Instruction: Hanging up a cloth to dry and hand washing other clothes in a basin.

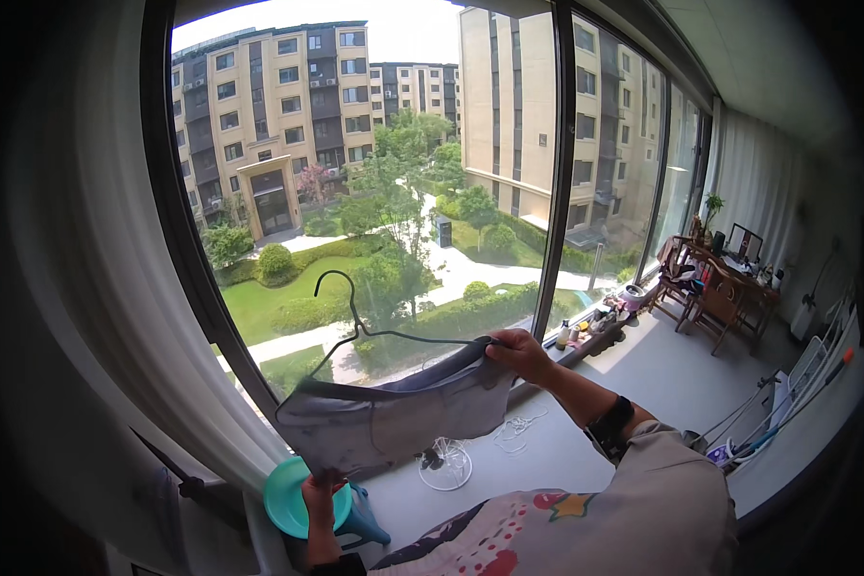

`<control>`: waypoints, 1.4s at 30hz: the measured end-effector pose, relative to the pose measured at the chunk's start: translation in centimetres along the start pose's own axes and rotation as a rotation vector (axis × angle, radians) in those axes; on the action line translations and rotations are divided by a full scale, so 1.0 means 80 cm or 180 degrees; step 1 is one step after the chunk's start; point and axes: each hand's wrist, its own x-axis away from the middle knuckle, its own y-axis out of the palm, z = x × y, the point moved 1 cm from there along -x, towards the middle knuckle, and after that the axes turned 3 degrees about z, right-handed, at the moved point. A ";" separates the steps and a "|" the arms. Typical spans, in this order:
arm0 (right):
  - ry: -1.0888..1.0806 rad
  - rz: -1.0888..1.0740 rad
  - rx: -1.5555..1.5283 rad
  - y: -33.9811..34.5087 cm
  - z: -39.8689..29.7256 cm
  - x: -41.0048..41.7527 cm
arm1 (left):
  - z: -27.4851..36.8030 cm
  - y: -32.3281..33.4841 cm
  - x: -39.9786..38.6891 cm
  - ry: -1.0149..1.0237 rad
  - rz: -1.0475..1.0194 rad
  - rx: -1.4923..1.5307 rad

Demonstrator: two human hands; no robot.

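Observation:
A dark clothes hanger (pixel 361 333) with its hook upward is held up before the window. Over its shoulders hangs a grey, thin garment (pixel 403 425) with a darker band along its top edge. My right hand (pixel 520 355) grips the hanger's right end together with the garment's top corner. Lower down, my left hand (pixel 324 489) pinches the garment's bottom edge at the left. The garment is spread between the two hands. Below my left hand stands a turquoise basin (pixel 288 497), partly covered by the hand and the cloth.
A blue stool (pixel 366 515) supports or adjoins the basin. On the floor lie a white round rack (pixel 446 468) and white cords (pixel 518 428). A white curtain (pixel 158 317) hangs left. Bottles and items line the sill (pixel 594 327); wooden chairs (pixel 720 299) stand farther right, near poles (pixel 785 410).

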 end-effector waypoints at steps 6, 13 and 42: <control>-0.0005 0.0698 0.0745 -0.047 0.029 0.039 | -0.011 0.002 0.001 -0.0085 -0.0067 0.0060; -0.0211 0.0760 0.1111 -0.053 0.027 0.058 | -0.015 -0.029 0.011 -0.0188 0.0359 -0.0279; -0.1451 0.4394 0.4621 -0.361 -0.406 0.015 | -0.096 -0.046 -0.034 -0.1466 -0.0210 -0.1424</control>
